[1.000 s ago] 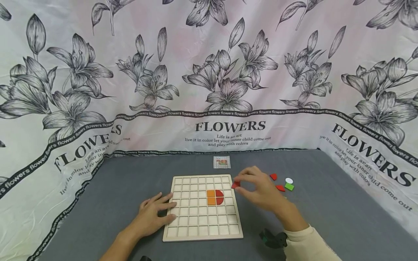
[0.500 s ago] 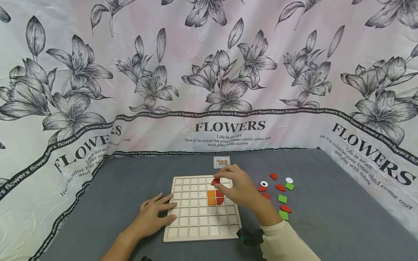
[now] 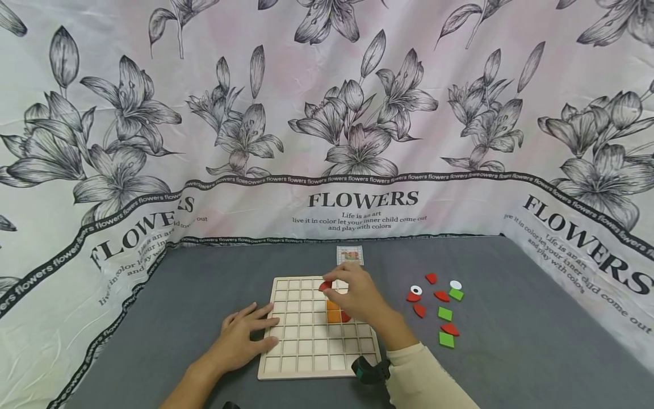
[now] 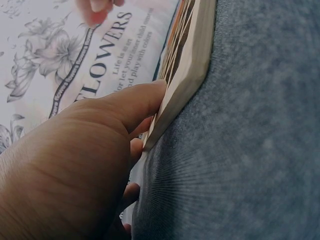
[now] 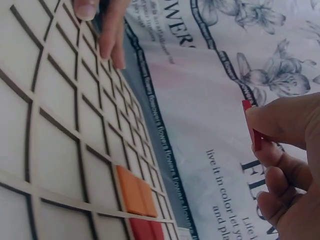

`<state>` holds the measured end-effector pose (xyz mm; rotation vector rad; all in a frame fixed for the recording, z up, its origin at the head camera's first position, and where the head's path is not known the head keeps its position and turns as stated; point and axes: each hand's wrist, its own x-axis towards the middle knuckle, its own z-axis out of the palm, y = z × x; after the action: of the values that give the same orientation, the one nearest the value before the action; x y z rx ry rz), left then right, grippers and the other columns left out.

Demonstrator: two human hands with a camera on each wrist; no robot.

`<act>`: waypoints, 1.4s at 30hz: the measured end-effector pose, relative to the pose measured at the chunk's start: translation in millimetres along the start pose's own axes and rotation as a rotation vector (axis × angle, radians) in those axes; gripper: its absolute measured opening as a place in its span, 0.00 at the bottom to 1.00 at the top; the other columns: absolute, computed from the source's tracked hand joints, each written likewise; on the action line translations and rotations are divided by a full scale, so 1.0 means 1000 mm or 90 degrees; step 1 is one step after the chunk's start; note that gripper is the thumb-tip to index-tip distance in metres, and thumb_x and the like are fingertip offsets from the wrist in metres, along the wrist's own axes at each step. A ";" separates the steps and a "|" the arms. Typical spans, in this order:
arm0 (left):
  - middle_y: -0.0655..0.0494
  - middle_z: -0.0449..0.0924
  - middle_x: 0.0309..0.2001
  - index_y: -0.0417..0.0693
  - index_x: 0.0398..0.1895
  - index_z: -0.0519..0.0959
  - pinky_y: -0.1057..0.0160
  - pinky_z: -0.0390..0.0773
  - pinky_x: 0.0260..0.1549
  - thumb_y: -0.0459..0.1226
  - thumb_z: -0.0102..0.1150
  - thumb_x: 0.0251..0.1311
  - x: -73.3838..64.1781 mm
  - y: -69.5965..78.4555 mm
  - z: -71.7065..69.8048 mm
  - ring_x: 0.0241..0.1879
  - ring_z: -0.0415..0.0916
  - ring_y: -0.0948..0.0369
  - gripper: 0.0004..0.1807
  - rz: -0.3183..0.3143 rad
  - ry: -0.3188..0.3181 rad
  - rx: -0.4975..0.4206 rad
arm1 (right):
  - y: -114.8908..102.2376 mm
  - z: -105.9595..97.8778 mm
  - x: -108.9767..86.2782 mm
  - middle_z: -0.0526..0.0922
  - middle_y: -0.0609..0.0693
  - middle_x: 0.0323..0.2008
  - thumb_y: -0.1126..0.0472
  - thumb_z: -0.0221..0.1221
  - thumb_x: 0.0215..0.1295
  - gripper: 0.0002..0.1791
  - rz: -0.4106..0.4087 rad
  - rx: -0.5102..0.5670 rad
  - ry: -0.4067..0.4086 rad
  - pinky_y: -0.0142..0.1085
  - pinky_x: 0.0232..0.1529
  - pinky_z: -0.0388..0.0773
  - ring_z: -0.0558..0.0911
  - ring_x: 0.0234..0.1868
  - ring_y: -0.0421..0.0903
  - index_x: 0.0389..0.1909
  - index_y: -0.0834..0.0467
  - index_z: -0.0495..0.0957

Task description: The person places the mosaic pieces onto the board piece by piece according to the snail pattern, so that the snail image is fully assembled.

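Note:
A pale wooden grid board (image 3: pixel 298 347) lies on the grey cloth. My left hand (image 3: pixel 236 339) rests on its left edge, fingers spread and thumb touching the rim, as the left wrist view also shows. Above the board's upper part, my right hand (image 3: pixel 360 294) pinches a small red piece (image 3: pixel 324 286) between thumb and fingers. In the right wrist view this thin red piece (image 5: pixel 253 127) is held clear of the grid. Two orange squares (image 3: pixel 334 312) sit in cells, with red pieces (image 3: pixel 346 317) beside them, partly hidden by the right hand.
Right of the board lie loose pieces: several red ones (image 3: pixel 450 329), several green squares (image 3: pixel 445 313), a white disc (image 3: pixel 456 285) and a white ring with a dark centre (image 3: pixel 416 289). A small picture card (image 3: pixel 349 254) lies behind the board. Flower-printed cloth (image 3: pixel 363 125) hangs behind.
My right hand has moved left from the board's right edge to over its upper middle, carrying the red piece. Loose pieces hidden behind it are now visible. My left hand has stayed in place.

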<state>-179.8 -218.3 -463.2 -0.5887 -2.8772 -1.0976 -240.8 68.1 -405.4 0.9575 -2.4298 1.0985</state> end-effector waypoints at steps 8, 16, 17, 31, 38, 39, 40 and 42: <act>0.52 0.63 0.70 0.51 0.59 0.80 0.35 0.38 0.60 0.52 0.64 0.59 -0.001 0.003 0.000 0.71 0.48 0.43 0.26 -0.007 -0.003 -0.006 | 0.006 0.018 -0.001 0.78 0.45 0.39 0.65 0.67 0.59 0.10 0.071 0.010 -0.044 0.46 0.43 0.73 0.73 0.46 0.50 0.42 0.59 0.85; 0.54 0.62 0.70 0.52 0.59 0.80 0.35 0.37 0.60 0.53 0.64 0.59 0.000 0.002 0.000 0.71 0.47 0.43 0.27 -0.006 -0.004 -0.003 | 0.015 0.032 -0.005 0.79 0.45 0.40 0.63 0.67 0.60 0.11 0.094 -0.010 -0.068 0.42 0.40 0.72 0.73 0.43 0.48 0.43 0.60 0.85; 0.54 0.62 0.70 0.52 0.59 0.80 0.35 0.37 0.60 0.53 0.64 0.59 0.000 0.002 0.000 0.71 0.47 0.43 0.27 -0.005 -0.003 -0.003 | 0.016 0.034 -0.006 0.79 0.45 0.40 0.63 0.67 0.59 0.11 0.094 -0.013 -0.065 0.43 0.41 0.73 0.74 0.44 0.49 0.44 0.60 0.85; 0.53 0.63 0.69 0.52 0.58 0.80 0.34 0.38 0.59 0.53 0.64 0.59 0.000 0.001 -0.001 0.71 0.48 0.43 0.26 -0.001 0.005 -0.001 | 0.026 0.047 -0.007 0.81 0.48 0.42 0.65 0.67 0.58 0.13 0.085 -0.062 -0.088 0.39 0.40 0.72 0.72 0.42 0.46 0.44 0.62 0.85; 0.53 0.63 0.69 0.51 0.58 0.81 0.34 0.38 0.59 0.53 0.64 0.59 0.000 0.001 -0.002 0.70 0.48 0.42 0.26 -0.004 0.007 -0.001 | 0.026 0.048 -0.008 0.82 0.50 0.42 0.66 0.66 0.57 0.14 0.080 -0.065 -0.093 0.38 0.38 0.71 0.72 0.41 0.47 0.46 0.62 0.84; 0.53 0.63 0.69 0.51 0.58 0.81 0.34 0.38 0.59 0.53 0.64 0.59 0.000 0.002 -0.002 0.70 0.48 0.42 0.26 -0.004 0.006 0.001 | 0.025 0.048 -0.008 0.82 0.50 0.42 0.66 0.66 0.57 0.14 0.079 -0.064 -0.094 0.38 0.38 0.71 0.72 0.41 0.48 0.46 0.62 0.84; 0.53 0.63 0.69 0.51 0.58 0.81 0.34 0.38 0.59 0.52 0.64 0.59 -0.001 0.002 -0.002 0.70 0.48 0.42 0.26 -0.004 0.006 0.002 | 0.025 0.048 -0.008 0.82 0.50 0.42 0.66 0.65 0.58 0.14 0.078 -0.066 -0.094 0.38 0.39 0.72 0.72 0.42 0.48 0.46 0.62 0.84; 0.53 0.63 0.69 0.52 0.58 0.81 0.34 0.38 0.59 0.52 0.65 0.58 -0.001 0.003 -0.002 0.70 0.49 0.42 0.26 -0.005 0.008 0.006 | 0.025 0.047 -0.009 0.82 0.50 0.43 0.66 0.65 0.58 0.14 0.075 -0.066 -0.095 0.38 0.39 0.72 0.72 0.42 0.48 0.45 0.62 0.85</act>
<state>-178.5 -217.9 -460.1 -0.5686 -2.8757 -1.0840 -251.6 48.2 -454.4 0.9030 -2.6644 0.9590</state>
